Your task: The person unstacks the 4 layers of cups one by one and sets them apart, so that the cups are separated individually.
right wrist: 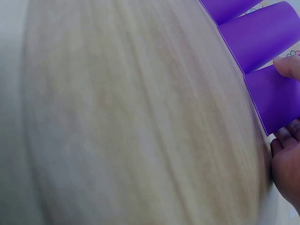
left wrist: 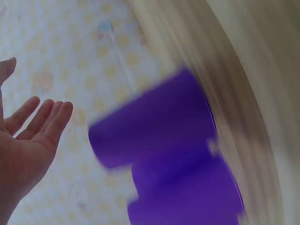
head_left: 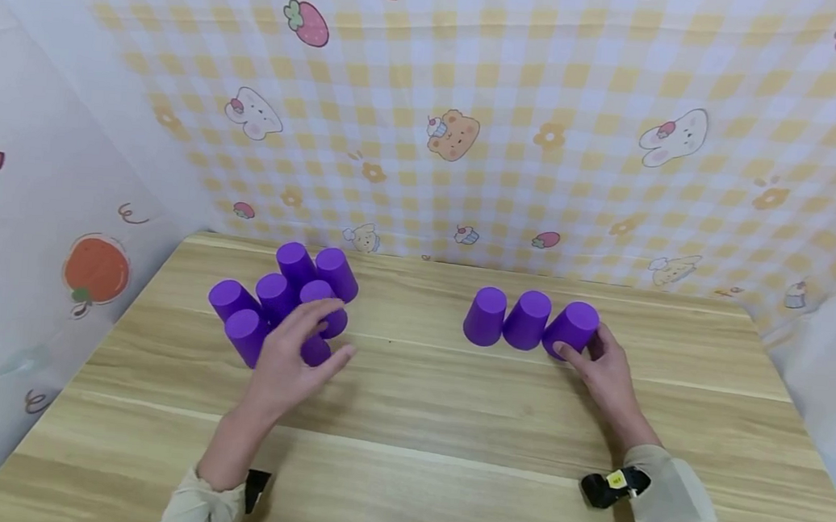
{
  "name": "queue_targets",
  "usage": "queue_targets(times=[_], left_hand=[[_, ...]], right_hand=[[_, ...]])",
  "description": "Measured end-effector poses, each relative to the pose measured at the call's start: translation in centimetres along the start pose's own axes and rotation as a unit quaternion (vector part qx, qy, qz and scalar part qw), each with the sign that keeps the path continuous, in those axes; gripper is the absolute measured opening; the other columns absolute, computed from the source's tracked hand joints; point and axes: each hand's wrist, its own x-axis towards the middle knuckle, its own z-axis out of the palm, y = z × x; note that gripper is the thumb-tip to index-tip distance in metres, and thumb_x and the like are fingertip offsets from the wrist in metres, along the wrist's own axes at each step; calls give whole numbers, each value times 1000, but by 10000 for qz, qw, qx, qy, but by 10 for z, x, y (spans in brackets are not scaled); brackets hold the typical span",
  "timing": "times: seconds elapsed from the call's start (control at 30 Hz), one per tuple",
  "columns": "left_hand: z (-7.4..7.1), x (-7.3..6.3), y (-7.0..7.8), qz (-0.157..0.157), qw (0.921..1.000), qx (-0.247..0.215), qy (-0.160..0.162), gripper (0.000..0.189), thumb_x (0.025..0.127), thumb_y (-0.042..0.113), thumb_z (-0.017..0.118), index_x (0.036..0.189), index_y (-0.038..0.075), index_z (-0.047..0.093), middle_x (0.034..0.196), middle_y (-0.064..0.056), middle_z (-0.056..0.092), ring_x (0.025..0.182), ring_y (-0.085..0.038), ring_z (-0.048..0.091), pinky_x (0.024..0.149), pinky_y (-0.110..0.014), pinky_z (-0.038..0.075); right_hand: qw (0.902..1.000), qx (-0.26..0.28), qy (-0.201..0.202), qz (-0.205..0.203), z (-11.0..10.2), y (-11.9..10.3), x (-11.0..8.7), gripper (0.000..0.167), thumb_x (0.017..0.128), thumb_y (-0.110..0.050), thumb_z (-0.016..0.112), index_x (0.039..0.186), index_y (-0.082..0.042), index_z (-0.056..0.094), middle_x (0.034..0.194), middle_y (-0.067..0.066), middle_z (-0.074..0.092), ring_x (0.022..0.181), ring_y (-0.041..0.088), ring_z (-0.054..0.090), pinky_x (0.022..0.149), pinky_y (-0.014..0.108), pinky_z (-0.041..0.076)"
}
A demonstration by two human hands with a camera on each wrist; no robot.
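Three purple cups stand upside down in a row right of the table's middle. Around the rightmost cup (head_left: pixel 572 327) my right hand (head_left: pixel 608 378) has its thumb in front and its fingers along the far side; the right wrist view shows this cup (right wrist: pixel 272 96) beside the middle cup (right wrist: pixel 262 37). At the left, my left hand (head_left: pixel 290 369) hovers over a cluster of several upside-down purple cups (head_left: pixel 296 262), partly covering the nearer ones. Its fingers are spread and hold nothing. In the left wrist view, the left hand (left wrist: pixel 30 150) is apart from a blurred purple cup (left wrist: pixel 154 119).
The cups stand on a light wooden table (head_left: pixel 416 398). Behind its far edge hangs a yellow checked cloth (head_left: pixel 402 74) with cartoon prints. A white printed cloth (head_left: pixel 36 210) borders the left side. Black wrist cameras, such as the right one (head_left: pixel 613 486), sit at the sleeves.
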Motion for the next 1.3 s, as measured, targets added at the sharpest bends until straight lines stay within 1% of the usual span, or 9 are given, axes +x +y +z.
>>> queue_targets(times=[0.07, 0.17, 0.33, 0.47, 0.67, 0.77, 0.93, 1.07, 1.3], left_hand=[[13, 4, 4, -11, 9996, -230, -163, 53, 71, 11, 79, 119, 2, 58, 118, -10, 58, 101, -24, 58, 85, -32, 51], [34, 12, 9, -129, 9975, -556, -412, 50, 74, 12, 78, 118, 0, 58, 118, -12, 59, 104, -24, 58, 84, -34, 52], [65, 30, 18, -703, 9891, -989, -833, 47, 79, 14, 75, 121, 2, 57, 119, -9, 58, 110, -21, 54, 86, -31, 51], [88, 44, 22, -1061, 9818, -1062, -1161, 50, 81, 16, 74, 125, 3, 55, 121, -9, 57, 111, -20, 53, 87, -29, 50], [111, 66, 28, -1367, 9727, -929, -1630, 57, 82, 19, 72, 131, 2, 49, 126, -11, 54, 115, -21, 50, 89, -29, 49], [120, 75, 30, -1401, 9701, -883, -1777, 59, 82, 20, 72, 132, 0, 46, 128, -12, 52, 115, -22, 50, 88, -30, 49], [135, 85, 27, -1374, 9690, -883, -1854, 61, 81, 19, 73, 132, -1, 45, 129, -13, 51, 115, -24, 51, 90, -32, 48], [148, 89, 25, -1341, 9681, -839, -1942, 62, 81, 19, 73, 133, 0, 45, 127, -13, 52, 114, -23, 50, 91, -32, 46], [162, 90, 26, -1195, 9675, -806, -2080, 60, 81, 19, 73, 133, 3, 47, 121, -11, 56, 110, -22, 53, 93, -30, 44]], right_hand=[[10000, 20, 7, -16, 1, -1, 0, 64, 84, -14, 70, 137, 1, 36, 135, 23, 43, 130, 36, 33, 108, 48, 26], [10000, 1, 12, -26, 2, -1, 0, 64, 85, -15, 69, 137, 1, 36, 135, 23, 43, 130, 36, 33, 108, 48, 26], [10000, 7, -25, -3, 2, 0, 1, 65, 85, -15, 69, 138, 1, 35, 136, 23, 42, 130, 37, 32, 108, 49, 25], [10000, 53, -42, -9, 3, -1, 3, 64, 85, -14, 69, 137, 2, 36, 135, 23, 43, 130, 37, 33, 107, 49, 26], [9999, 96, -95, -56, 4, -27, -3, 61, 85, -10, 68, 134, 8, 37, 132, 28, 44, 128, 41, 34, 106, 51, 26], [9999, 97, -96, -80, 4, -27, -2, 61, 85, -10, 68, 134, 8, 37, 133, 28, 43, 128, 41, 34, 106, 51, 26], [9999, 93, -69, -98, 5, -5, 7, 63, 84, -14, 70, 137, 1, 38, 134, 22, 45, 129, 35, 35, 107, 47, 26], [9999, 129, -36, -108, 5, -1, 6, 63, 84, -14, 70, 137, 0, 38, 135, 20, 44, 130, 33, 34, 108, 45, 26], [10000, 39, 26, -54, 2, -3, -1, 64, 85, -14, 69, 138, 1, 36, 136, 24, 42, 130, 37, 33, 107, 49, 26]])
